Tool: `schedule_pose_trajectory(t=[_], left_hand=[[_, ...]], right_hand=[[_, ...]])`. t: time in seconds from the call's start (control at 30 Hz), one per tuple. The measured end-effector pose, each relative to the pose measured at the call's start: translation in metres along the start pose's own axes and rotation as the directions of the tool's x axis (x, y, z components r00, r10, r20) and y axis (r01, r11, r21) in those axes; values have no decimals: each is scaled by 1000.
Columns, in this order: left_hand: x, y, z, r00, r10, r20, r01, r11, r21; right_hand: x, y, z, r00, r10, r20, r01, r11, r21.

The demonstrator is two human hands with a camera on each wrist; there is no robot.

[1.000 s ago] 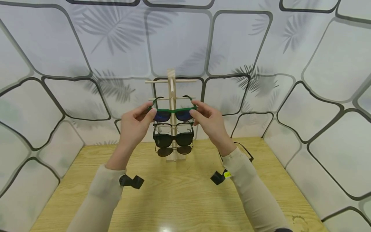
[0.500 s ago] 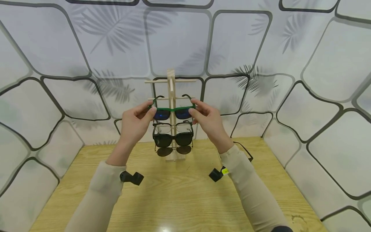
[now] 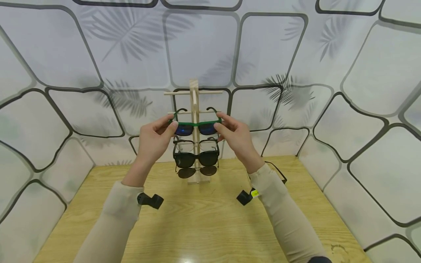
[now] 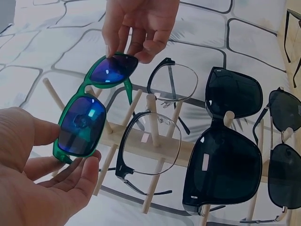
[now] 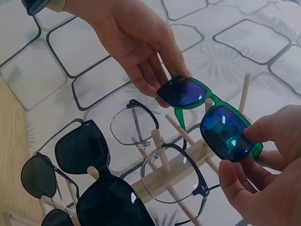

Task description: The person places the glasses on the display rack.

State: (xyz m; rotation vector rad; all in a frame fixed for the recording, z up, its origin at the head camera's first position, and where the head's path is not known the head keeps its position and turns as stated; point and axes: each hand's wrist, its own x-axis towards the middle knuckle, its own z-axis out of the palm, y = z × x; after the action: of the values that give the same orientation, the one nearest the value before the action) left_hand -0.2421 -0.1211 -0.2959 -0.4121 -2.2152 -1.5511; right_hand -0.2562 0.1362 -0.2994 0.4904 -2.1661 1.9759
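Green-framed sunglasses (image 3: pixel 196 125) with blue mirrored lenses are on the wooden glasses stand (image 3: pixel 194 85), lenses facing me. My left hand (image 3: pixel 154 141) pinches their left end, thumb in front at the lens edge and fingers behind. At the other end, my right hand (image 3: pixel 237 140) holds the frame the same way. Both temples point back toward a peg at the stand's post. Just below hang clear half-rim glasses (image 4: pixel 150 141), then large black sunglasses (image 3: pixel 196 159), then thin-framed dark sunglasses (image 3: pixel 187 172) at the bottom.
Above the green pair, the top crossbar (image 3: pixel 212 92) bears no glasses. The stand rises from the back of a wooden table (image 3: pixel 197 226), close to a patterned wall (image 3: pixel 204 47). Dark-framed glasses (image 3: pixel 279 171) lie on the table behind my right forearm.
Almost nothing has moved. My right forearm has shifted slightly up and left, and both hands keep their grip on the green sunglasses.
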Motion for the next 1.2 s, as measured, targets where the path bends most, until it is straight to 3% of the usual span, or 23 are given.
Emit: schedule_pose_trajectory(t=[0.93, 1.2], left_hand=[[9, -4, 0, 999, -42, 21, 41, 998, 38], [8, -3, 1, 1000, -19, 16, 19, 999, 30]], right_hand=[[9, 5, -1, 1000, 25, 4, -25, 1000, 8], [9, 4, -1, 1000, 15, 8, -15, 1000, 4]])
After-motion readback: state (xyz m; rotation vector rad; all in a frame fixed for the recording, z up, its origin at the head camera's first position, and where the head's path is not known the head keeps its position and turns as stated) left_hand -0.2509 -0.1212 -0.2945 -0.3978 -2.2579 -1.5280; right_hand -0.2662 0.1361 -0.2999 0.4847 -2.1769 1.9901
